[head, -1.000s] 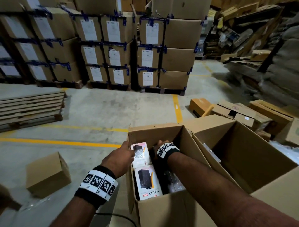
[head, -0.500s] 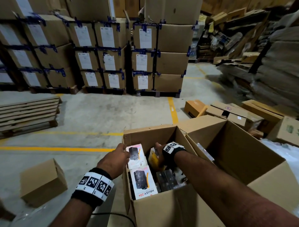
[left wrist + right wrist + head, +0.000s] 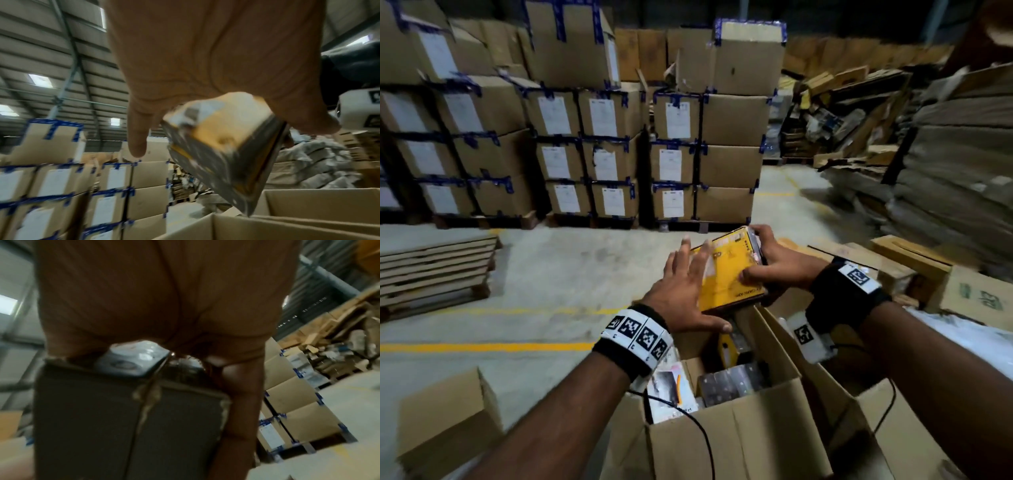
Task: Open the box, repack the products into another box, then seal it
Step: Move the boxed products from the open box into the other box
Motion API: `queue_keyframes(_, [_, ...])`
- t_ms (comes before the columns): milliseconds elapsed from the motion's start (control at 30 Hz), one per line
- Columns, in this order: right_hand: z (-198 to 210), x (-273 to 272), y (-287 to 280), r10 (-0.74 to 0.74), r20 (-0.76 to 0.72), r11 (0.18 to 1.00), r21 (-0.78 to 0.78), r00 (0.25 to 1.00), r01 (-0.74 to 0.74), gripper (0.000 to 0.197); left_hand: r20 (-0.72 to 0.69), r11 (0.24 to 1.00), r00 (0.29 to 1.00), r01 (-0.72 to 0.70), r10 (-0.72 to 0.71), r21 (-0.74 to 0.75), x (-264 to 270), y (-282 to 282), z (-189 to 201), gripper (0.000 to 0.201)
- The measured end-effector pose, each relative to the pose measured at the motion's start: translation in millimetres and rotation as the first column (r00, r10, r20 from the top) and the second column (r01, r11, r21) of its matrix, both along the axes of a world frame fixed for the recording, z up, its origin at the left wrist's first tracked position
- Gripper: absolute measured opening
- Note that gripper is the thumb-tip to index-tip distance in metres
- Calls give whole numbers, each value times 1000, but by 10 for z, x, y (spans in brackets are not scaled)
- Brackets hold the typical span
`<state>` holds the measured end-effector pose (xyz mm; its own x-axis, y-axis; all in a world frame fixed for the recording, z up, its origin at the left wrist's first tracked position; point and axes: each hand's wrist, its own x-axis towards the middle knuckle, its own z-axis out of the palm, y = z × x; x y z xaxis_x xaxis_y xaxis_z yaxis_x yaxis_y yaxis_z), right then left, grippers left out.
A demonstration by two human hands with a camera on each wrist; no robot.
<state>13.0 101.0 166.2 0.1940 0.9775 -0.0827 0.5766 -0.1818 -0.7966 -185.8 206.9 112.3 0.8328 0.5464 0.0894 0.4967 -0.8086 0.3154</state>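
Observation:
A yellow product pack (image 3: 726, 274) is held above the open carton (image 3: 722, 445), tilted up at its far end. My right hand (image 3: 774, 260) grips its right side, fingers curled over the far corner and thumb on top. My left hand (image 3: 688, 284) lies on the pack's left part with fingers straight and spread. The left wrist view shows the left hand (image 3: 205, 56) over the blurred pack (image 3: 224, 141). In the right wrist view the right hand (image 3: 154, 296) holds the pack's dark underside (image 3: 127, 418). Inside the carton stand a white product box (image 3: 671, 394) and wrapped dark packs (image 3: 729, 383).
A second open carton (image 3: 859, 428) adjoins on the right. A small closed box (image 3: 448, 421) sits on the floor at left, beyond it a wooden pallet (image 3: 434, 270). Taped carton stacks (image 3: 602, 154) fill the back; loose cardboard (image 3: 945, 171) piles up at right.
Both hands have come up out of the carton. The right hand has lifted the yellow pack out, and the left hand has left the white boxes and now lies on the pack.

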Motion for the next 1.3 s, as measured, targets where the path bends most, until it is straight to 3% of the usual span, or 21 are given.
queue_keyframes(233, [-90, 261, -656, -173, -325, 978, 55, 930, 202, 86, 106, 991, 985, 135, -135, 8, 580, -275, 36, 134])
queue_keyframes(300, [-177, 385, -793, -158, -423, 975, 76, 892, 208, 99, 102, 985, 980, 172, -170, -7, 718, -355, 6, 134])
queue_keyframes(400, [-241, 576, -963, -82, -362, 988, 91, 928, 123, 128, 113, 981, 976, 191, -185, -39, 899, -434, -51, 133])
queue_keyframes(500, [-268, 726, -1093, 5, -345, 993, 110, 938, 35, 139, 126, 976, 975, 198, -185, -92, 1044, -471, -59, 134])
queue_keyframes(567, [-275, 814, -1140, 33, -313, 992, 129, 949, 8, 136, 134, 969, 971, 215, -198, -122, 1139, -496, -31, 134])
queue_keyframes(733, [-304, 1159, -1111, 3, -285, 985, 168, 959, 47, 105, 158, 969, 979, 158, -129, -192, 1373, -522, 22, 134])
queue_keyframes(833, [-236, 1409, -1082, -67, -186, 990, 107, 980, 88, 99, 190, 967, 981, 76, -29, -244, 1431, -482, 26, 132])
queue_keyframes(933, [-177, 1664, -1030, -207, -67, 975, 70, 976, 212, 78, 241, 958, 968, 2, 70, -286, 1409, -444, -26, 130])
queue_keyframes(1000, [-172, 1807, -950, -274, 192, 962, 37, 942, 272, 64, 243, 954, 963, -41, 117, -297, 1407, -432, -81, 128])
queue_keyframes(1067, [-236, 1886, -827, -237, 468, 957, -39, 851, 288, 57, 236, 951, 962, -63, 140, -304, 1434, -432, -121, 127])
queue_keyframes(1133, [-377, 1915, -648, -128, 622, 942, -168, 772, 292, 60, 232, 951, 961, -78, 152, -300, 1449, -422, -146, 126])
queue_keyframes(1200, [-535, 1941, -462, -39, 687, 900, -291, 726, 324, 56, 251, 946, 951, -101, 183, -307, 1439, -383, -192, 126])
queue_keyframes(1300, [-832, 2041, -293, 41, 680, 855, -403, 732, 326, 39, 265, 936, 936, -139, 231, -323, 1379, -335, -277, 130])
